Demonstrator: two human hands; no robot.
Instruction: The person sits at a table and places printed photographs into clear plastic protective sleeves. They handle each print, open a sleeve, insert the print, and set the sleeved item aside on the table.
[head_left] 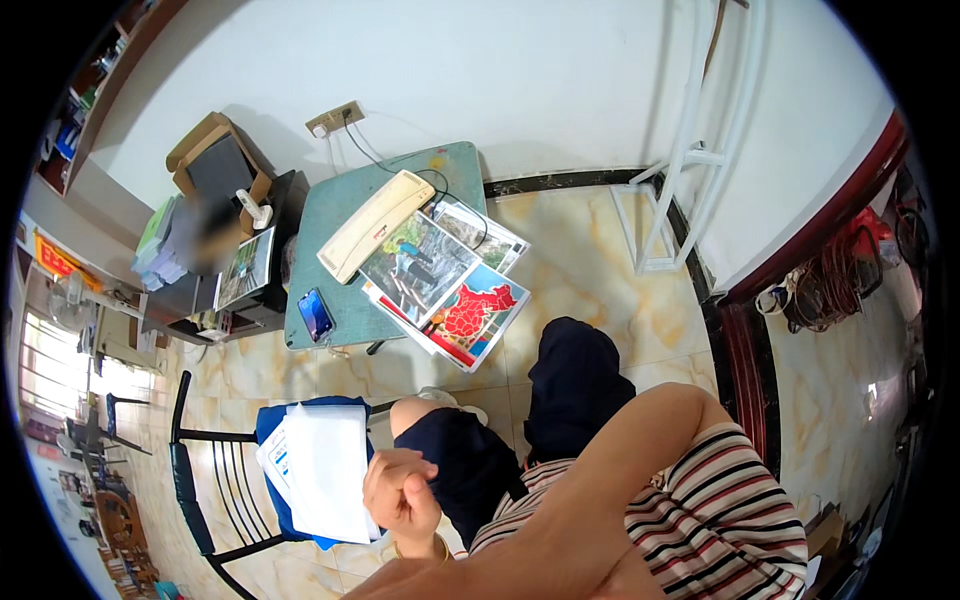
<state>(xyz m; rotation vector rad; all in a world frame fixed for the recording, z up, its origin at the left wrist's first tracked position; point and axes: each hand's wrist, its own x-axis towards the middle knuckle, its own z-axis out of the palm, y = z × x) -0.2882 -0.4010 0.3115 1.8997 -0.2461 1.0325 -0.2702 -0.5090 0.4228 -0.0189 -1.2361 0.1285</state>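
My left hand (402, 492), with a gold bracelet (442, 548) at its wrist, is raised in front of my dark shorts. Its fingers curl inward near the thumb, and nothing shows in them. Just left of it, a stack of white sheets (325, 470) lies on a blue folder or cloth (270, 425) on the chair. My bare right arm crosses the lower part close to the camera, its hand out of sight. Ahead, a green table (340, 200) bears a long cream laminator-like machine (375, 226), a picture of a person outdoors (415, 265) and a red map sheet (475, 315).
A blue-screened phone (315, 314) lies at the table's near left corner. A black metal chair (190, 490) stands at my left. Left of the table are an open cardboard box (215, 150) and stacked papers (165, 245). A white metal frame (680, 200) leans by the right wall. A cord runs to the wall socket (337, 118).
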